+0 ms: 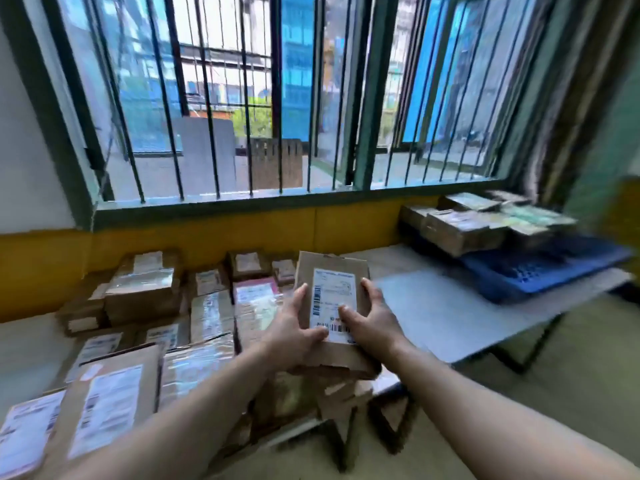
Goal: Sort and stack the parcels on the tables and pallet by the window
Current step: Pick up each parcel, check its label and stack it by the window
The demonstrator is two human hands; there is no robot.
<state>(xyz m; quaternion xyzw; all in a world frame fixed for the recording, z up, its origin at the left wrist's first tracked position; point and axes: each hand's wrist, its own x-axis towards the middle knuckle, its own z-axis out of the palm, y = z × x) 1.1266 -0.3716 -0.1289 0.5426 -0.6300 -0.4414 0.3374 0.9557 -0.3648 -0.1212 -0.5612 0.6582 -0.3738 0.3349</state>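
Observation:
Both my hands hold one brown cardboard parcel (330, 268) with a white shipping label, lifted above the gap between two tables. My left hand (294, 323) grips its left edge with the thumb across the label's lower end. My right hand (372, 320) grips the right edge, thumb on the label. Several taped and labelled cardboard parcels (145, 289) cover the left table (24, 344). A blue plastic pallet (540, 268) lies on the right table (450, 313), with several parcels (464, 226) stacked at its far end by the window.
A barred window (277, 98) with a green frame runs along the wall behind both tables. The right table has black metal legs (533, 348). Large flat parcels (104, 403) lie at the near left corner. The floor shows at the lower right.

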